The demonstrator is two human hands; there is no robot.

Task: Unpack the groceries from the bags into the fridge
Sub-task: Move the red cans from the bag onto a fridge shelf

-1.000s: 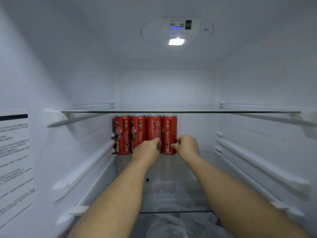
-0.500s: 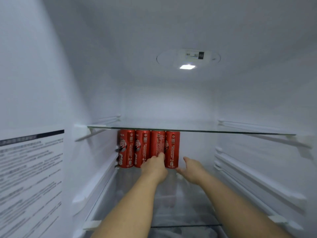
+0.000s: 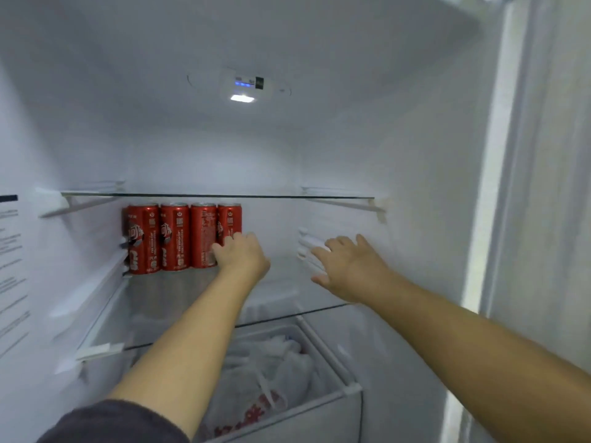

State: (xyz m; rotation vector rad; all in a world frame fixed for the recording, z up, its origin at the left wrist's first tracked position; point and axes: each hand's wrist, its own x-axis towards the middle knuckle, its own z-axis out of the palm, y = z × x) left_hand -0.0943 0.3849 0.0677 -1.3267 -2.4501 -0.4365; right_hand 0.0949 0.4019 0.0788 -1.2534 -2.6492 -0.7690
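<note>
Cans (image 3: 182, 236), four red soda cans upright in a row at the back left of the glass shelf (image 3: 179, 302); long axes vertical; left hand (image 3: 241, 255) touches the rightmost can, fingers curled against it, grip uncertain; right hand (image 3: 347, 270) open and empty, well right; left is nearer; bagged groceries lie in the drawer (image 3: 350, 391) below.

Left hand (image 3: 242, 255) on red cans (image 3: 182, 238) — fridge

Glass fridge shelf (image 3: 179, 302), four red cans (image 3: 182, 238) standing upright in a touching row at back left
</note>
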